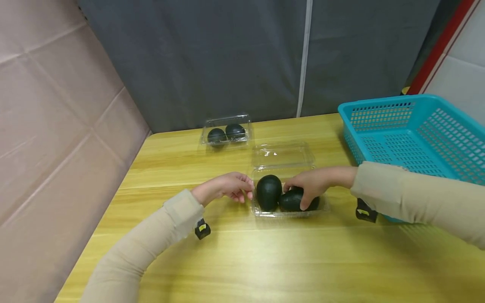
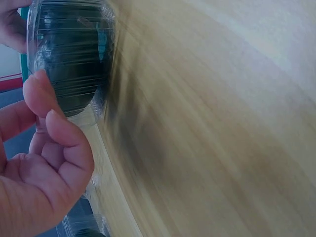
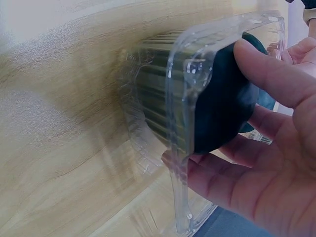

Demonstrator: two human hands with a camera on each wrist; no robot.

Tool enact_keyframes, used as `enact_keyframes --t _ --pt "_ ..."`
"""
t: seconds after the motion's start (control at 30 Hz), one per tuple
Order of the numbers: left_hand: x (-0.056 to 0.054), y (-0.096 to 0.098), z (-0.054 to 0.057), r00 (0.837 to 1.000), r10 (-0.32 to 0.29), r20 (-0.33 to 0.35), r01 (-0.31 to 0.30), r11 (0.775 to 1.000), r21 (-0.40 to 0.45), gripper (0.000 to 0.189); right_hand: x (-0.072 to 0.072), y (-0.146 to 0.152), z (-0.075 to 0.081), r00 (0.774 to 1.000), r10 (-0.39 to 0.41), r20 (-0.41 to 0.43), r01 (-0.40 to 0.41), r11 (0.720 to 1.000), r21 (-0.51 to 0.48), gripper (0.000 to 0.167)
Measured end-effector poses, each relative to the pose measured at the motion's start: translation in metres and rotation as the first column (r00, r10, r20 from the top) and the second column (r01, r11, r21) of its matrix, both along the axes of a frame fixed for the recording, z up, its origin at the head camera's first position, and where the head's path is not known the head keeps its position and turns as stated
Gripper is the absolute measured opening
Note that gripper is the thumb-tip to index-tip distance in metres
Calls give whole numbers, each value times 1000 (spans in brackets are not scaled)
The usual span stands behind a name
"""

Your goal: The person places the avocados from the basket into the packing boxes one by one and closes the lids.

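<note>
Tabletop (image 1: pixel 242 261) extends nearward; right hand (image 1: pixel 315 183) grips dark ovoid (image 1: pixel 291 202), left hand (image 1: pixel 232 185) at tray edge (image 1: pixel 270 214), pinch unclear.

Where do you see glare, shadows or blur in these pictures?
Head view: a pale sheen on the near part of the table, small glints on the open container's clear lid; left wrist view: a soft-edged shadow on the table beside the container, the wood grain looking soft; right wrist view: a washed-out bright patch at upper left, glints along the container's edge.
</note>
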State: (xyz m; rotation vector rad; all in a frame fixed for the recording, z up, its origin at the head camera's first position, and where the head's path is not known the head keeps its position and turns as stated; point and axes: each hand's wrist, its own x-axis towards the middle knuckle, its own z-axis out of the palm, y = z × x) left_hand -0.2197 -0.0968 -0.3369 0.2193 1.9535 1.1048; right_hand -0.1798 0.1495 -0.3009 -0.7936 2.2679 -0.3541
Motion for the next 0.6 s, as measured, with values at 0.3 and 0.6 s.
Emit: enact_keyframes --t 0.3,0.6 --pt "0 0 0 1000 0 0 0 1000 -1 8 3 -1 -1 999 3 -50 -2 1000 21 57" --pt "-1 0 1 1000 -12 -11 12 1000 -9 9 7 13 24 999 -52 1 52 995 -86 56"
